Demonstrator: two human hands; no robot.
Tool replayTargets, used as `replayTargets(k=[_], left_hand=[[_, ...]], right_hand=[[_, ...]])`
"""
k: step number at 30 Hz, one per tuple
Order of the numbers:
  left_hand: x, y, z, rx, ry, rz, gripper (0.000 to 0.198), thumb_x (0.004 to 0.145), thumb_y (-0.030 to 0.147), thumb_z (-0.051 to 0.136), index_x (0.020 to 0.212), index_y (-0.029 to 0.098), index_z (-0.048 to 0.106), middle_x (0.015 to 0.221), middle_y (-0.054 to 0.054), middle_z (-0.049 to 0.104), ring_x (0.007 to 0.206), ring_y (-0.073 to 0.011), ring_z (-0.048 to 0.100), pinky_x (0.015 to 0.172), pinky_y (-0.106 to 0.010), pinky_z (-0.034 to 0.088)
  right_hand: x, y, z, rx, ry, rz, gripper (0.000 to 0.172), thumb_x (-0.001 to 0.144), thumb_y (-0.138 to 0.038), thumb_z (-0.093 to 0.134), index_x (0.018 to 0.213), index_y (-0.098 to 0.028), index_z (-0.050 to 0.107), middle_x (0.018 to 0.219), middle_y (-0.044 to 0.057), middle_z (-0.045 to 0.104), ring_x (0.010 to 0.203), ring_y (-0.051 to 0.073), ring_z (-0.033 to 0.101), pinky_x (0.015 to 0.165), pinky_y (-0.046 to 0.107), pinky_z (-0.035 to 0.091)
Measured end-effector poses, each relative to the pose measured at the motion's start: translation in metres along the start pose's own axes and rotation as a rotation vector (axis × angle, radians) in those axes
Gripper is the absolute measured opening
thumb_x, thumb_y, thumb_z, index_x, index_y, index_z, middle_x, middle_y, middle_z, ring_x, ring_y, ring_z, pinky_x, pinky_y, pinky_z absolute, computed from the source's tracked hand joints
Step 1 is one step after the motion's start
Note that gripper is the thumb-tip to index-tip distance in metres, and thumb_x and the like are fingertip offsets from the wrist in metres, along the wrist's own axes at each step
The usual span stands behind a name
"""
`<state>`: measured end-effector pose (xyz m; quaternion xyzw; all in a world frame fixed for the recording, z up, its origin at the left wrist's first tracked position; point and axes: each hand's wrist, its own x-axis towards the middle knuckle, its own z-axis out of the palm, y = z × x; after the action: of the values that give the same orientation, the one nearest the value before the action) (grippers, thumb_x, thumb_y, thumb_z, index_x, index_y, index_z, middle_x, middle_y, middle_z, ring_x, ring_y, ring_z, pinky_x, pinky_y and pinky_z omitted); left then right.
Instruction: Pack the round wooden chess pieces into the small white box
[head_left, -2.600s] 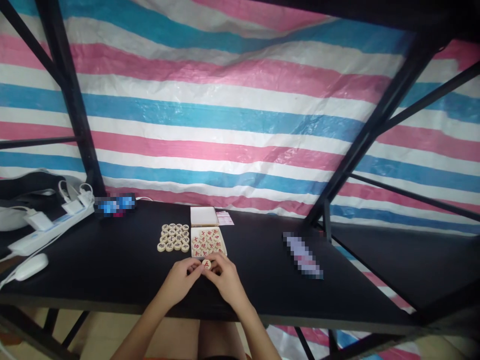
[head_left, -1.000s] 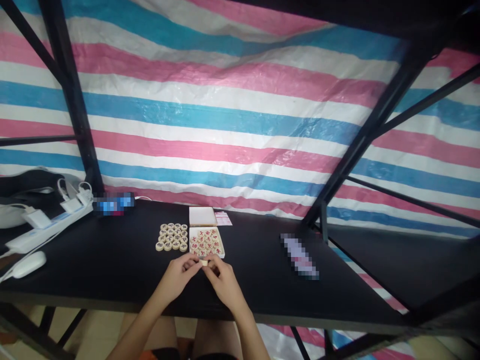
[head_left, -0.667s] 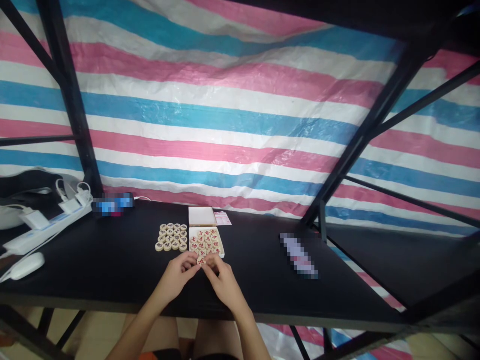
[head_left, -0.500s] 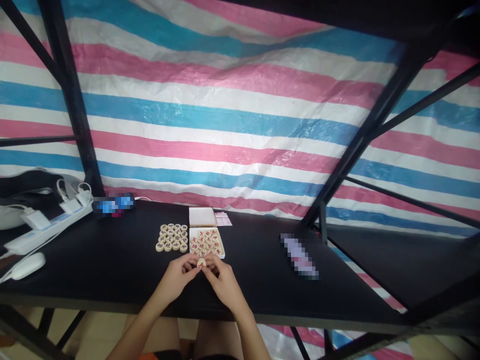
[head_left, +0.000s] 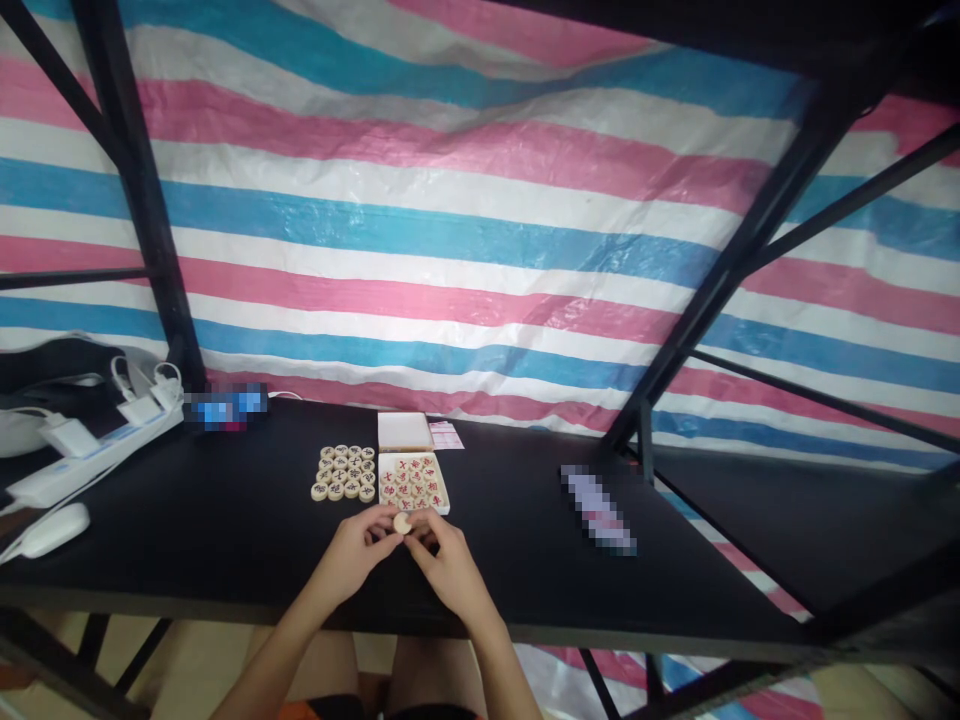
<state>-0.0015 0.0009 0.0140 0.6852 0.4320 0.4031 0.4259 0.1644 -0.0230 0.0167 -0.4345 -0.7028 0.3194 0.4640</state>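
Observation:
Between the fingertips of my left hand (head_left: 364, 545) and my right hand (head_left: 442, 550) is a round wooden Chinese chess piece (head_left: 403, 523), its visible face plain. Both hands pinch it just in front of an open white box (head_left: 448, 500). Inside the box lie several chess pieces with red characters (head_left: 411, 480); the nearest ones are partly behind my fingers. To the left, several pieces with dark characters (head_left: 343, 472) stand in neat rows on the black table (head_left: 247, 540).
An upturned box lid (head_left: 405, 432) lies behind the box, with a pink-and-white paper (head_left: 448, 436) beside it. A power strip (head_left: 97, 455) with chargers and a white mouse-like object (head_left: 56, 531) are at left. A blurred-out object (head_left: 598, 508) lies at right.
The piece in my fingers has turned: a red character showed on it before, and now a plain face shows. My hands have stayed in about the same place.

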Motion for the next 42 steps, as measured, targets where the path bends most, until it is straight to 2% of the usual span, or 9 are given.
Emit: replayTargets(k=[6,8,12,16,19,22,26,34,42], left_hand=[[-0.001,0.001,0.001,0.022,0.013,0.036,0.029,0.075,0.026,0.058,0.101,0.017,0.065,0.083,-0.004,0.071,0.064,-0.0149,0.057,0.057,-0.024,0.041],[0.000,0.000,0.001,0.035,0.018,0.056,0.027,0.075,0.024,0.056,0.099,0.017,0.066,0.083,-0.004,0.070,0.063,-0.0140,0.056,0.056,-0.023,0.042],[0.001,-0.006,0.002,0.033,0.118,0.080,0.036,0.075,0.023,0.054,0.110,0.018,0.061,0.098,-0.006,0.067,0.064,-0.0133,0.058,0.055,-0.023,0.045],[0.003,-0.012,0.002,0.141,0.183,0.116,0.030,0.079,0.023,0.051,0.106,0.019,0.063,0.105,-0.007,0.062,0.064,-0.0126,0.058,0.057,-0.025,0.049],[0.002,-0.014,0.003,0.275,0.176,0.128,0.027,0.081,0.021,0.050,0.102,0.020,0.066,0.112,-0.007,0.060,0.074,-0.0149,0.061,0.070,-0.029,0.052],[0.001,-0.014,0.005,0.364,0.189,0.149,0.028,0.081,0.018,0.050,0.103,0.020,0.067,0.114,-0.008,0.061,0.095,-0.0202,0.061,0.088,-0.035,0.049],[0.000,-0.014,0.006,0.425,0.192,0.179,0.028,0.080,0.016,0.051,0.102,0.021,0.068,0.110,-0.006,0.065,0.104,-0.0220,0.058,0.096,-0.039,0.046],[0.001,-0.014,0.006,0.413,0.189,0.176,0.027,0.081,0.016,0.051,0.101,0.021,0.068,0.110,-0.006,0.064,0.104,-0.0214,0.059,0.096,-0.038,0.046],[0.001,-0.012,0.006,0.389,0.173,0.159,0.026,0.081,0.016,0.051,0.100,0.021,0.068,0.111,-0.006,0.064,0.103,-0.0203,0.060,0.095,-0.035,0.046]], right_hand=[[0.003,0.006,0.001,0.053,0.033,0.092,0.020,0.085,-0.029,0.056,0.103,-0.021,0.057,0.086,0.002,0.069,0.078,0.016,0.064,0.071,0.026,0.047],[0.004,0.008,0.002,0.042,0.020,0.092,0.019,0.085,-0.029,0.056,0.101,-0.021,0.060,0.086,0.002,0.070,0.078,0.016,0.064,0.071,0.026,0.047],[0.010,0.005,-0.006,-0.069,0.036,-0.002,0.010,0.083,-0.023,0.057,0.090,-0.020,0.063,0.083,0.001,0.067,0.072,0.015,0.061,0.064,0.023,0.046],[0.040,0.002,-0.020,-0.292,0.106,-0.155,0.009,0.084,-0.020,0.056,0.090,-0.020,0.063,0.092,0.004,0.063,0.083,0.016,0.059,0.074,0.026,0.046],[0.076,0.004,-0.022,-0.529,-0.006,-0.199,0.013,0.084,-0.016,0.055,0.093,-0.019,0.063,0.096,0.005,0.063,0.095,0.018,0.057,0.085,0.029,0.043],[0.109,0.009,-0.014,-0.826,-0.236,-0.148,0.018,0.085,-0.016,0.053,0.099,-0.019,0.064,0.102,0.007,0.064,0.099,0.019,0.056,0.085,0.027,0.041],[0.133,0.017,-0.003,-0.922,-0.333,-0.120,0.024,0.084,-0.013,0.052,0.102,-0.019,0.066,0.099,0.007,0.065,0.096,0.018,0.058,0.082,0.025,0.041],[0.132,0.012,-0.001,-1.035,-0.434,-0.096,0.026,0.083,-0.009,0.048,0.091,-0.018,0.071,0.095,0.010,0.068,0.095,0.020,0.059,0.080,0.026,0.041],[0.128,0.009,0.004,-1.113,-0.387,-0.121,0.025,0.089,-0.020,0.046,0.091,-0.013,0.069,0.097,0.013,0.067,0.094,0.024,0.058,0.080,0.032,0.041]])
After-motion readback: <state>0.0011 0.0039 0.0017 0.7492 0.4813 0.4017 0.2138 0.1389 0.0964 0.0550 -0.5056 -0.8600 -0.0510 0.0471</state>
